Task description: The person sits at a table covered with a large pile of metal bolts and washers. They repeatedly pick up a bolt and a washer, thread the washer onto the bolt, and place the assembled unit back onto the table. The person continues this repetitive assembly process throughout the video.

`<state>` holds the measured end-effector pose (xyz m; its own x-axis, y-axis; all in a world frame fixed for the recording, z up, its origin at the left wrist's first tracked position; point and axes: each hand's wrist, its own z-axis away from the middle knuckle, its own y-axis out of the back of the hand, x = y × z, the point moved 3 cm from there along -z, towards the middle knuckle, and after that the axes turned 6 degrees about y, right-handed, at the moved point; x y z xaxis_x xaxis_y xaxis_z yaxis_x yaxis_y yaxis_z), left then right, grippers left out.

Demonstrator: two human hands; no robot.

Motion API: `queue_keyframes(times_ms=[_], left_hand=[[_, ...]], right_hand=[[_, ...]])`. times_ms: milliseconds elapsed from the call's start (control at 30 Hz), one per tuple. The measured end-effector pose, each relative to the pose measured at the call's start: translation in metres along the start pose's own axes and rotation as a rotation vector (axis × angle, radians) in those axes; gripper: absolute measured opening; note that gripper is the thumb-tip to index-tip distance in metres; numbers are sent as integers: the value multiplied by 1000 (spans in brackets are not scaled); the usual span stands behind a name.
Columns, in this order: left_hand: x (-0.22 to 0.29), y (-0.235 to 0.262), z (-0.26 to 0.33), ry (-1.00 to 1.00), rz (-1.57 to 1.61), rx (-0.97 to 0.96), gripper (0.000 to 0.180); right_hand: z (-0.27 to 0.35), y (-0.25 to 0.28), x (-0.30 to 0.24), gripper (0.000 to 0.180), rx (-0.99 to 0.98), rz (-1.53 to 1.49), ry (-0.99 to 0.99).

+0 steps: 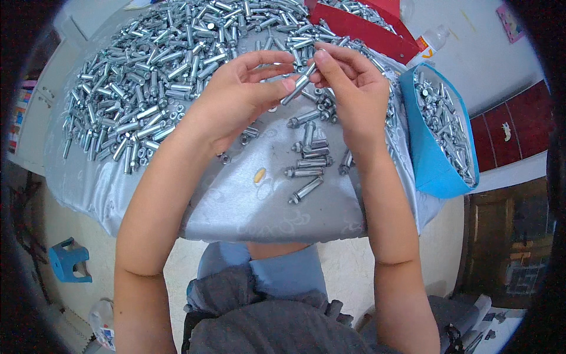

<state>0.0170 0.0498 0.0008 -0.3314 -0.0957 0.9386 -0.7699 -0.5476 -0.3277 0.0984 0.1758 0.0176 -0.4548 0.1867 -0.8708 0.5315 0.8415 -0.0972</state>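
Observation:
Above the table, a silvery metal expansion bolt is held aslant between both hands. Its upper end sits between the thumb and fingers of my right hand, which are closed on it. My left hand meets the bolt's side with its thumb tip, the fingers curled round behind; the exact contact there is partly hidden. Under my hands, several expansion bolts with nuts lie in a loose column, one bolt nearest me. A big heap of similar bolts spreads over the far and left table.
Silvery cloth covers the table. A blue bin of bolts stands at the right edge, a red box of hardware at the far right. Beside it is a plastic bottle. A small yellow piece lies near me. A blue stool is lower left.

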Motion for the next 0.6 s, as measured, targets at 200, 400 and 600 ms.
queue_keyframes(times_ms=[200, 400, 600], left_hand=[[-9, 3, -5, 53, 260, 9, 31], [-9, 6, -8, 81, 367, 44, 33], [-1, 8, -2, 17, 384, 112, 31]], right_hand=[[2, -3, -2, 22, -78, 455, 261], [2, 2, 9, 23, -174, 553, 272], [11, -16, -8, 38, -370, 679, 480]])
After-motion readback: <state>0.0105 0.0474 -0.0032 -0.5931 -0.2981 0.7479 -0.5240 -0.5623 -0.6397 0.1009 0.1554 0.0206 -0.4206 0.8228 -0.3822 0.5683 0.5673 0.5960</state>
